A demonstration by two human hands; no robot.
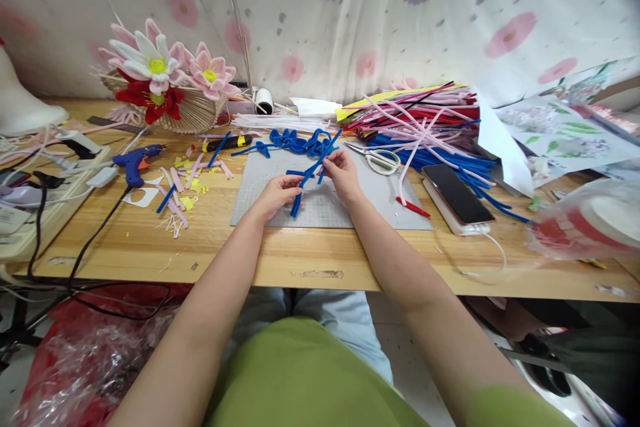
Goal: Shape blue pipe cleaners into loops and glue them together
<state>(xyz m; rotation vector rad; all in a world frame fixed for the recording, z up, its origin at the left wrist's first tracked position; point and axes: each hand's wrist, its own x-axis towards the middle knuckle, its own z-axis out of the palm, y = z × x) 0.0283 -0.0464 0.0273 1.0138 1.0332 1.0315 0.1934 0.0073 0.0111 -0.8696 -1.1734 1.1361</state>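
Both my hands hold blue pipe cleaners [306, 177] over a grey cutting mat [380, 203] on the wooden table. My left hand [277, 193] pinches the lower end of the bundle. My right hand [342, 171] grips the upper part, where the stems cross. Just behind my hands lies a chain of twisted blue pipe-cleaner shapes [295, 142] along the mat's far edge.
Scissors [380, 160] and a phone [456, 195] lie to the right, beside a heap of pink, blue and red pipe cleaners [425, 123]. A blue glue gun [134, 161], cut scraps and a basket of pipe-cleaner flowers [165, 83] sit on the left. Power strips and cables crowd the left edge.
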